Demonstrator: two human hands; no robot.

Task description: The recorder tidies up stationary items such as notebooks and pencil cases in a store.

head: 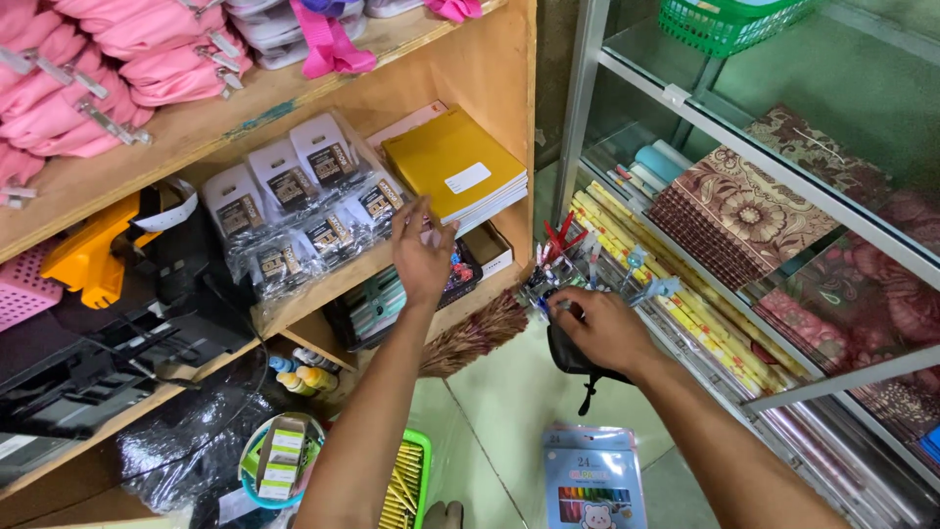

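Looking down from the head camera, a shop corner shows with wooden shelves on the left and a glass-fronted metal case on the right, a pale green tiled floor (509, 411) between them.

The left hand (421, 257) reaches up to the middle wooden shelf (323, 284), fingers loosely spread and slightly curled, holding nothing; its fingertips are at the edge of a stack of yellow notebooks (455, 168) and just beside clear bags of small black-and-white packets (294, 211). The right hand (602, 328) is lower, near the corner of the case, fingers closed around a black pouch (568, 355) whose strap hangs down toward the floor. Just above this hand stands a cluster of pens and red scissors (560, 245).

On the top shelf lie pink pouches (108, 69) with metal clips. Further left on the middle shelf sit an orange tool (88, 257) and black plastic trays (108, 343). Below, small glue bottles (304, 374), a round tub of boxes (282, 456) and a green basket of pencils (406, 485) are on the floor, with a brown duster (475, 338) leaning by the shelf.

The glass case (685, 108) holds rolls of patterned wrapping paper (744, 211) and long yellow rulers (676, 304). A green basket (729, 22) rests on top. A pack of coloured pencils (592, 480) lies on the floor.
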